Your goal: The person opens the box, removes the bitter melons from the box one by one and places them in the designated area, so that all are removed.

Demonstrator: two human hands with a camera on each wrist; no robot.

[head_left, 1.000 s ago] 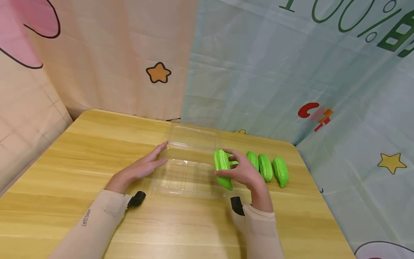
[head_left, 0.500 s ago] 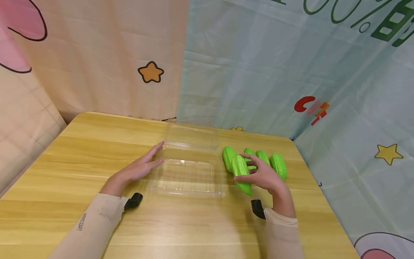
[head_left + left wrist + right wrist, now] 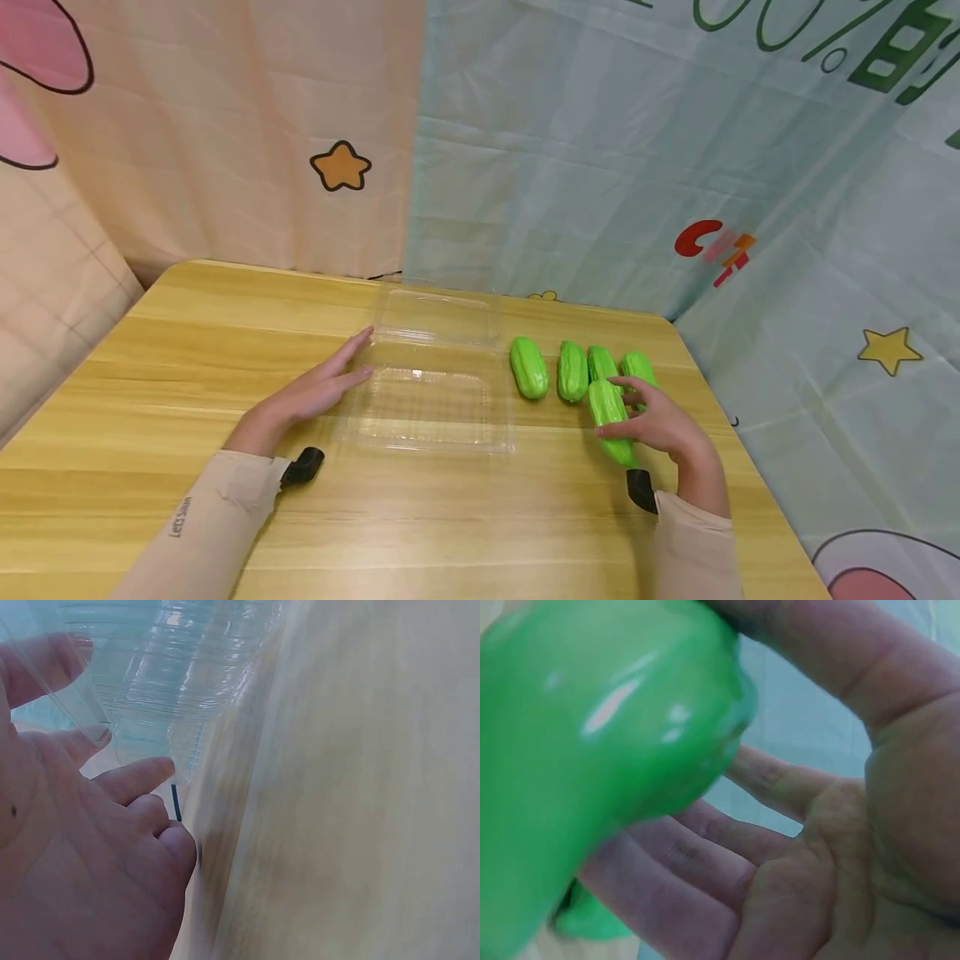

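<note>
My right hand (image 3: 656,421) grips a bright green, ridged bitter melon (image 3: 611,417) between thumb and fingers, in front of the others. In the right wrist view the bitter melon (image 3: 652,727) fills the left side, its surface glossy and lumpy. Behind it lie more bitter melons (image 3: 529,367) in a loose row. To their left stands a clear plastic clamshell box (image 3: 431,408), lid folded back. My left hand (image 3: 303,396) rests at the box's left edge, fingers extended. In the left wrist view those fingertips (image 3: 161,766) are close against the clear plastic wall.
The wooden table (image 3: 420,517) ends at a far edge just behind the box's lid. A printed curtain (image 3: 547,167) hangs behind it. Black wrist-camera mounts (image 3: 303,467) stick out from both sleeves.
My right hand has carried the bitter melon rightward, from the box's right edge past the leftmost bitter melons. The left hand stays at the box; the head view has shifted slightly.
</note>
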